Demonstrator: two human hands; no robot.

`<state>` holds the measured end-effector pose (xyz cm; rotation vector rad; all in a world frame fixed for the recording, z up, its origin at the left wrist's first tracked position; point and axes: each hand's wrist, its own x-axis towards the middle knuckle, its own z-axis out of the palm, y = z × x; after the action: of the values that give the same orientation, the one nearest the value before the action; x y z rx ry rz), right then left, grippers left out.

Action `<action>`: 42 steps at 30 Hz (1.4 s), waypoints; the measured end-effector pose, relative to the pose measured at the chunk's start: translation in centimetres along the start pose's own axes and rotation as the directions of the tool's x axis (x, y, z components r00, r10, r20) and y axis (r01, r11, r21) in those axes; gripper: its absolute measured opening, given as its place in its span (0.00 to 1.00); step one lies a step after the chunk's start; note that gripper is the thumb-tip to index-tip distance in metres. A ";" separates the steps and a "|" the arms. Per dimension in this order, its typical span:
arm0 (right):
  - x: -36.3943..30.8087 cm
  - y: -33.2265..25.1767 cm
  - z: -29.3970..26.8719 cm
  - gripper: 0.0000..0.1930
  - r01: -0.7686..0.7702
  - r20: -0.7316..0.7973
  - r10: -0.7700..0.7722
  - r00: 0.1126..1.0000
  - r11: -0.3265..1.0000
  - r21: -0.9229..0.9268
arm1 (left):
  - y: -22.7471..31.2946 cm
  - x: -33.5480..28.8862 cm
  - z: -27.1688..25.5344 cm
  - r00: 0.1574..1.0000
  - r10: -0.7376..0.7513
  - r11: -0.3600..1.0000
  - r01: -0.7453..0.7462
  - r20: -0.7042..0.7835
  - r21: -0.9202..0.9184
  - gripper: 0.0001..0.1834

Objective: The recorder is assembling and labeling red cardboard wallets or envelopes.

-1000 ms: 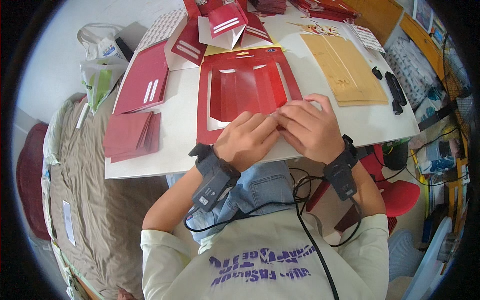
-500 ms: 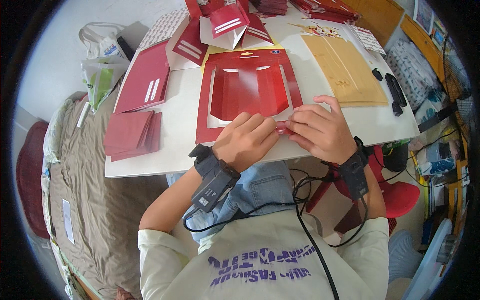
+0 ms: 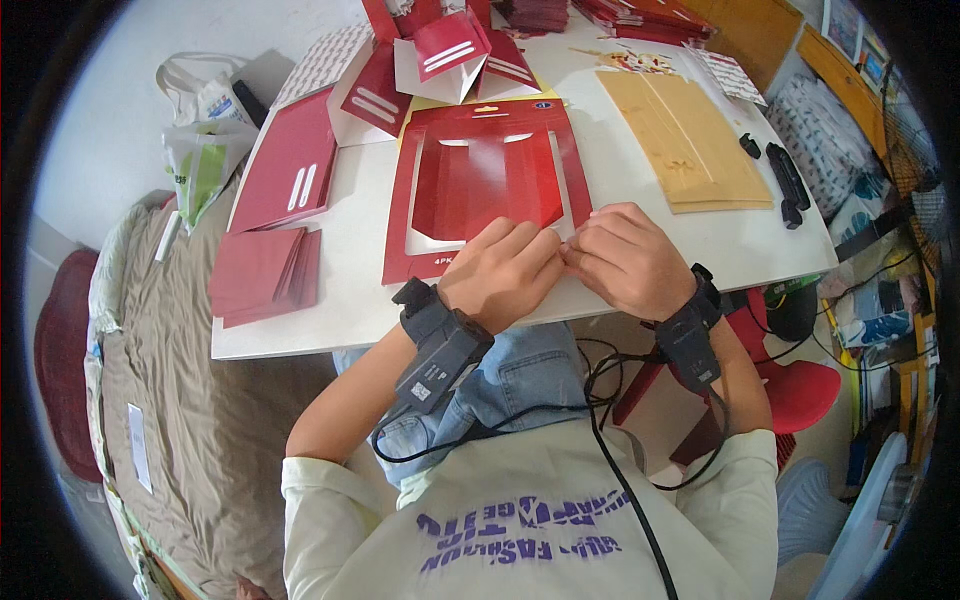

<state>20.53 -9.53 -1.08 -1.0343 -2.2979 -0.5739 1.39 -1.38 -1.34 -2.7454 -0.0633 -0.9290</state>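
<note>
A flat red cardboard packaging sheet [image 3: 400, 225] with a large cut-out window lies on the table before me; a red folded piece [image 3: 490, 185] shows inside the window. Over its lower right corner, my left hand [image 3: 505, 270] and my right hand [image 3: 630, 260] meet with fingertips together. Both are closed in a pinch. Whatever sits between the fingers is too small or hidden to name, and that corner of the sheet is covered by my hands. A dark device with a cable is strapped to each wrist.
Stacks of dark red cards [image 3: 265, 275] and larger red sheets [image 3: 290, 165] lie to the left. Folded red-and-white card pieces [image 3: 450, 65] stand at the back. On the right are a tan cardboard sheet [image 3: 690, 145], small scraps [image 3: 640, 62] and a black tool [image 3: 787, 175].
My right hand has curled its raised fingers in and drawn closer to the left. The red bit seen between the hands is now hidden. The sheet appears shifted slightly left.
</note>
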 end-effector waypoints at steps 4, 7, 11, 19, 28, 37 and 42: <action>-0.3 -0.1 -0.5 0.09 -0.058 -0.017 0.058 0.998 0.998 0.015 | -0.2 0.0 -0.2 1.000 -0.007 1.000 0.007 0.024 0.005 0.07; -0.9 0.0 -0.2 0.10 -0.102 -0.016 0.102 0.995 0.995 0.003 | -0.3 0.1 -0.1 1.000 -0.017 1.000 0.016 0.020 0.016 0.07; -0.6 -0.2 -0.2 0.07 -0.123 -0.001 0.123 0.992 0.992 0.008 | -0.2 0.0 0.2 0.999 -0.038 0.999 0.038 0.015 0.025 0.07; -0.8 0.3 -0.1 0.04 -0.076 0.024 0.075 0.997 0.997 0.020 | -0.9 -0.8 -0.5 0.992 -0.107 0.994 0.105 0.061 0.029 0.11; -0.4 -0.1 -0.5 0.07 -0.198 0.099 0.189 0.977 0.976 0.090 | -2.3 -2.7 -1.8 0.971 -0.194 0.945 0.223 0.138 -0.241 0.11; 0.7 -1.0 0.9 0.06 -0.203 0.100 0.192 0.976 0.972 0.122 | -2.2 -2.6 -1.8 0.970 -0.146 0.947 0.194 0.195 -0.255 0.11; 0.2 -0.9 0.1 0.06 -0.207 0.119 0.193 0.974 0.971 0.120 | -1.7 -3.8 -3.3 0.947 -0.250 0.935 0.290 0.200 -0.203 0.12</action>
<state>19.73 -9.96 -1.16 -1.2393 -2.2522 -0.2886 -3.78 -0.38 -0.69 -3.0854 -0.4000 -0.8052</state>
